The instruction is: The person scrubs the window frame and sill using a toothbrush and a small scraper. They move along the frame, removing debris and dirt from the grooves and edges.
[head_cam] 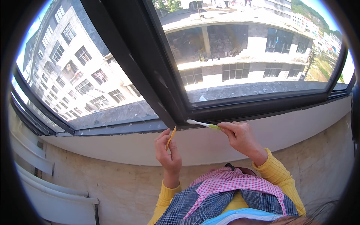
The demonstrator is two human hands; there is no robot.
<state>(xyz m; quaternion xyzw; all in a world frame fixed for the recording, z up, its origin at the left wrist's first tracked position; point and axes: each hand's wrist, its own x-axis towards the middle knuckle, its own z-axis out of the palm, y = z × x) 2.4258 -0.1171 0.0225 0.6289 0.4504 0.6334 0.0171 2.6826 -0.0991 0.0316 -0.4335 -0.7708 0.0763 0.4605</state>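
My right hand (pixel 238 137) grips a white and green toothbrush (pixel 203 123) by its green handle end. The brush head points left, at the lower corner of the dark window frame (pixel 180 116). In my left hand (pixel 168 152), between thumb and fingers, is a thin yellow-orange tool (pixel 171 138), its tip pointing up near the foot of the dark upright; its exact kind cannot be told. The two hands are apart, both in front of the window sill edge.
Window panes (pixel 244 64) look out on buildings. Below the frame runs a pale wall (pixel 208 146), with a tan floor (pixel 112 182) beneath. White curved panels (pixel 62 206) stand at the lower left. A pink checked apron (pixel 236 182) covers my front.
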